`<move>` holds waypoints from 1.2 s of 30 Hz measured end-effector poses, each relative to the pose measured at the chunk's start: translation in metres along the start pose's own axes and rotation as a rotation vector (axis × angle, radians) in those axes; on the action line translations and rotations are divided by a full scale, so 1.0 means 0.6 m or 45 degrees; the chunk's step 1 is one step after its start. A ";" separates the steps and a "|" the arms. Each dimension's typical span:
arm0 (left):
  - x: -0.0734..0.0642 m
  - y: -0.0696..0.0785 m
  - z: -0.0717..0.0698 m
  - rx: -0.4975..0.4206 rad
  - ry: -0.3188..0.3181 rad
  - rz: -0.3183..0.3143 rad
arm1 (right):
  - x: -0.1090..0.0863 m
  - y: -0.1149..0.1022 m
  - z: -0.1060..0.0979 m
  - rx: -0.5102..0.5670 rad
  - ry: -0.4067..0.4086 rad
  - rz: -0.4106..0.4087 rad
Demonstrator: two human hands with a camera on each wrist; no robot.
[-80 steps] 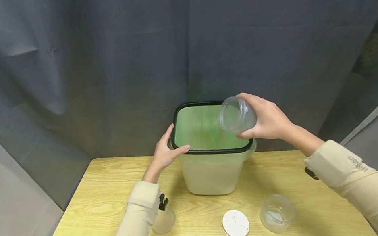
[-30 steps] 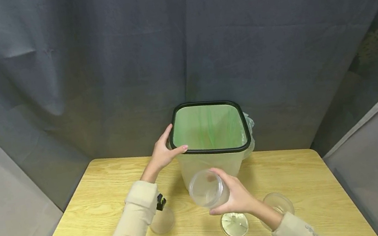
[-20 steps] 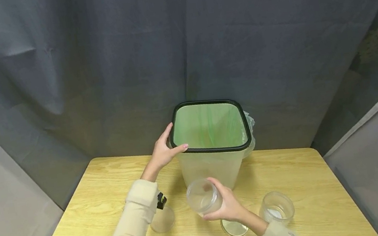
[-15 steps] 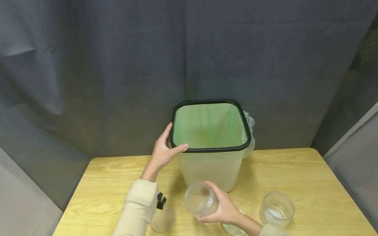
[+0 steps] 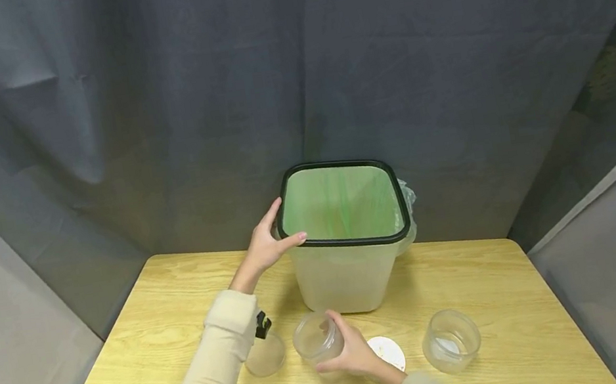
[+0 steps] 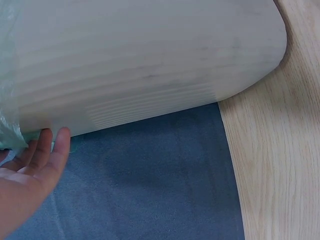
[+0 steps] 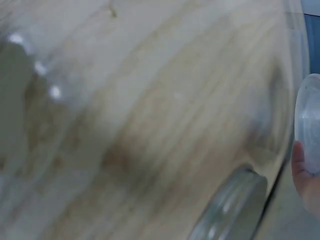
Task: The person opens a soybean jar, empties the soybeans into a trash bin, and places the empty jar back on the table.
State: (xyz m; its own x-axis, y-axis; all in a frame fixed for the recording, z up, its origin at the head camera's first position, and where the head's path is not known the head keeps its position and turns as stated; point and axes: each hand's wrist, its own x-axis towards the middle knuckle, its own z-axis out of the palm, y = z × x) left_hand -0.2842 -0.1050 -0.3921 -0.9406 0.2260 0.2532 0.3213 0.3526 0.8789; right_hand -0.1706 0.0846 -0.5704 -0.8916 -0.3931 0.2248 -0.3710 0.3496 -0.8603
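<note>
In the head view, a pale trash bin (image 5: pixel 345 279) with a black rim and green liner stands at the back of the table. My left hand (image 5: pixel 265 245) holds its left front corner, thumb along the front rim; in the left wrist view my left fingers (image 6: pixel 60 150) curl at the liner's edge. My right hand (image 5: pixel 356 351) grips a clear plastic jar (image 5: pixel 313 340), tilted, low over the table in front of the bin. In the right wrist view the held jar (image 7: pixel 308 117) shows at the right edge, with part of the hand against it.
A round, flat, pale lid (image 5: pixel 388 350) lies beside my right hand, partly covered by it. Another clear jar (image 5: pixel 452 341) with something white at its base stands to the right. A clear disc (image 5: pixel 265 356) lies by my left sleeve. Dark cloth (image 5: pixel 199 102) hangs behind the wooden table (image 5: pixel 477 286).
My right hand has brought the jar from over the bin's right rim down and left, close over the table. The pale lid shows more now. My left hand stays at the rim.
</note>
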 end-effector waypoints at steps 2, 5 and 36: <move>-0.002 0.004 0.000 -0.004 -0.011 -0.003 | -0.002 0.004 0.009 0.005 -0.001 0.005; -0.013 0.028 -0.003 -0.009 -0.026 -0.009 | -0.006 0.009 0.020 0.020 0.020 0.022; -0.038 0.010 -0.008 -0.037 -0.065 -0.009 | -0.035 -0.042 -0.019 0.054 -0.007 0.009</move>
State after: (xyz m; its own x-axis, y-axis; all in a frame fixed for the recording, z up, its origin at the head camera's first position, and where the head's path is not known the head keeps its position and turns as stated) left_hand -0.2613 -0.1124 -0.3904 -0.9359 0.2698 0.2267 0.3107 0.3282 0.8921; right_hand -0.1456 0.0937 -0.5481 -0.8926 -0.3954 0.2166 -0.3537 0.3163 -0.8803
